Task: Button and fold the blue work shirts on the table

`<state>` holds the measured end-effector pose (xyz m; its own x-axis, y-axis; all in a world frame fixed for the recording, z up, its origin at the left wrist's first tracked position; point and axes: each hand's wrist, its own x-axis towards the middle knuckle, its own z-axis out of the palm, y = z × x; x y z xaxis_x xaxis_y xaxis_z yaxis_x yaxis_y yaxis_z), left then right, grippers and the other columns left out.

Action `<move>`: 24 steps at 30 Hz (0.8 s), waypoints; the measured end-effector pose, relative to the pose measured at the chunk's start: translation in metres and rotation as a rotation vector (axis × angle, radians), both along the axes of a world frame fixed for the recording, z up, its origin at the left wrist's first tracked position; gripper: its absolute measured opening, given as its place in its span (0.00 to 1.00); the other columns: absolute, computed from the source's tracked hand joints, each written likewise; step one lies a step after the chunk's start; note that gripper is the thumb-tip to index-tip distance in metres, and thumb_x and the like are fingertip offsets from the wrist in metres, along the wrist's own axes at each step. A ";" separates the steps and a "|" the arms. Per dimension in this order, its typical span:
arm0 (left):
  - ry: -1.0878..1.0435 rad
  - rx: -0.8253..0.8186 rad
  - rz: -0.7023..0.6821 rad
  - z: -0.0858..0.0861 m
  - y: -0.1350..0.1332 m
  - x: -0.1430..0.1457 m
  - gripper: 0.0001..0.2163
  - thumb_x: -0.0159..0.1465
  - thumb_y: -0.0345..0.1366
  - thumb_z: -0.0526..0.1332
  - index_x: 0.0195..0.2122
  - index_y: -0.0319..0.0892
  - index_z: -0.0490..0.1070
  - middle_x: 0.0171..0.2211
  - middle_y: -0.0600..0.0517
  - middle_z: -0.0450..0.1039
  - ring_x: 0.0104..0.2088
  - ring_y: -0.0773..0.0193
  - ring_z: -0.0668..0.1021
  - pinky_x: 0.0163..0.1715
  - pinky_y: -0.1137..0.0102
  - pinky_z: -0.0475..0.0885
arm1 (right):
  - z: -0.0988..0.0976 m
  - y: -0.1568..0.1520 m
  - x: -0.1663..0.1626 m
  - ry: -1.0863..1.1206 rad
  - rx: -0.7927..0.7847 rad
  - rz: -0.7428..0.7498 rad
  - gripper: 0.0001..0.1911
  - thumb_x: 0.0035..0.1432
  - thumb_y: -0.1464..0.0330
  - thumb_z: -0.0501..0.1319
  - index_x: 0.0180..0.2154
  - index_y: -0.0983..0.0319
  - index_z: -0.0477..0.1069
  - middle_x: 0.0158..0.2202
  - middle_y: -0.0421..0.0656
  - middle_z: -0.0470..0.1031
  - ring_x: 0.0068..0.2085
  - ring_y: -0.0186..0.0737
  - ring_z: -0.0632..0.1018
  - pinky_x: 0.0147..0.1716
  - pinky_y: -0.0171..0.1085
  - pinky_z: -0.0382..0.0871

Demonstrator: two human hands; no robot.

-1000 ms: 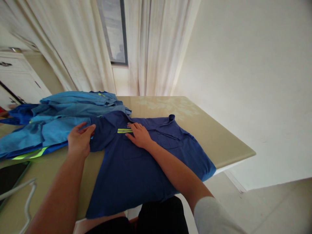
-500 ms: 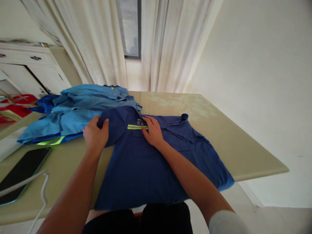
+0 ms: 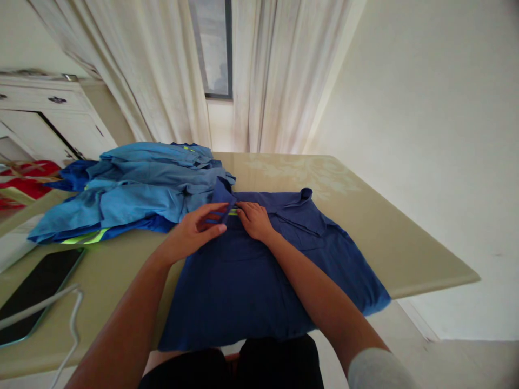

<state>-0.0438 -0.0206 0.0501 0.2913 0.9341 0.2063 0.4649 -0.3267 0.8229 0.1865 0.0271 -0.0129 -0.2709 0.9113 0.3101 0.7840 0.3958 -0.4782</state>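
Observation:
A dark blue work shirt (image 3: 243,286) lies spread before me, its hem at the table's near edge. Its left sleeve (image 3: 222,190) is turned up and inward over the chest. My left hand (image 3: 194,229) is at this folded sleeve, fingers stretched against the cloth and thumb apart from them. On the shirt's chest my right hand (image 3: 254,220) lies flat, fingertips beside the fold. A bit of yellow reflective strip (image 3: 233,212) shows between the hands; the white lettering is hidden. The shirt's right sleeve (image 3: 298,221) is folded inward across the body.
Lighter blue garments (image 3: 138,186) are heaped on the table (image 3: 405,254) at the left. A phone (image 3: 38,292) lies near the left edge, a white cable (image 3: 75,319) crossing it. Red items (image 3: 30,178), a white cabinet (image 3: 44,116) and curtains (image 3: 158,70) stand beyond.
My left hand has carried the sleeve rightward, folding it over the chest, and its pinch has loosened. My right hand stays on the chest, its fingers drawn slightly lower.

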 end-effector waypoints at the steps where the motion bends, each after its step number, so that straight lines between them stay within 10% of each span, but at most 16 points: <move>1: 0.041 -0.057 -0.112 0.001 -0.003 0.003 0.30 0.60 0.58 0.66 0.59 0.49 0.75 0.53 0.44 0.79 0.50 0.50 0.81 0.46 0.59 0.80 | 0.001 0.003 0.002 0.070 -0.023 -0.003 0.19 0.77 0.62 0.51 0.58 0.59 0.76 0.57 0.50 0.79 0.58 0.48 0.77 0.59 0.46 0.67; 8: 0.453 0.179 0.085 -0.028 0.010 0.003 0.20 0.67 0.51 0.61 0.52 0.43 0.77 0.51 0.41 0.77 0.53 0.46 0.78 0.58 0.52 0.72 | 0.000 0.021 0.017 0.593 -0.165 -0.052 0.27 0.78 0.57 0.45 0.48 0.60 0.80 0.46 0.47 0.83 0.48 0.40 0.82 0.52 0.39 0.73; 13: 0.528 0.100 0.304 -0.041 0.019 -0.005 0.22 0.67 0.43 0.60 0.58 0.38 0.69 0.51 0.37 0.76 0.52 0.45 0.79 0.54 0.53 0.74 | 0.001 0.016 0.018 0.435 -0.143 -0.036 0.19 0.61 0.63 0.67 0.53 0.60 0.77 0.42 0.43 0.82 0.40 0.39 0.80 0.45 0.37 0.73; 24: 0.346 -0.124 0.243 -0.047 0.033 -0.028 0.20 0.63 0.38 0.60 0.56 0.44 0.71 0.45 0.44 0.82 0.43 0.51 0.84 0.46 0.58 0.77 | 0.005 0.007 0.014 0.047 -0.029 -0.098 0.19 0.61 0.70 0.66 0.54 0.59 0.75 0.37 0.41 0.79 0.44 0.44 0.77 0.50 0.42 0.68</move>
